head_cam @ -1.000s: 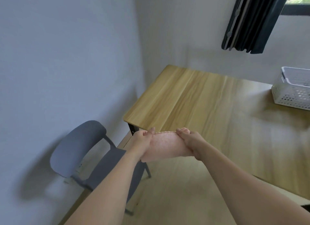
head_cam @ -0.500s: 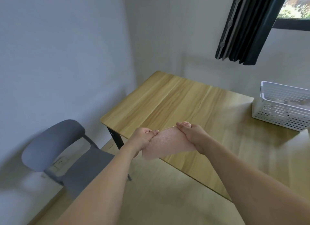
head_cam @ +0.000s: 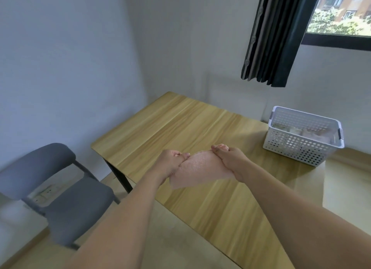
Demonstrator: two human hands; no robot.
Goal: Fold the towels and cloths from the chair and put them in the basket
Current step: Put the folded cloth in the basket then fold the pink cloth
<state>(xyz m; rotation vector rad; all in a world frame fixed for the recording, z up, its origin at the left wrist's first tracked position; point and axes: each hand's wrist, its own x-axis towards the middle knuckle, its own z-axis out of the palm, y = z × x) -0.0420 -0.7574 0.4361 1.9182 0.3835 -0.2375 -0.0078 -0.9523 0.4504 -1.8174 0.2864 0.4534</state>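
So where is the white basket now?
In the head view the white basket stands on the wooden table at the far right, below the window, beyond the right hand.

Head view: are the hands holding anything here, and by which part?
Yes. Both hands hold one pink textured cloth by its upper edge: the left hand pinches the left corner, the right hand grips the right corner, above the wooden table.

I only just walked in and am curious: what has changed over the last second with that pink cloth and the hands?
The view swung right, bringing the white basket fully into sight and sliding the grey chair leftward. The pink cloth, first held off the table's corner, now hangs over the tabletop. Unchanged: the left hand and right hand still pinch its top edge, and the chair seat is bare.
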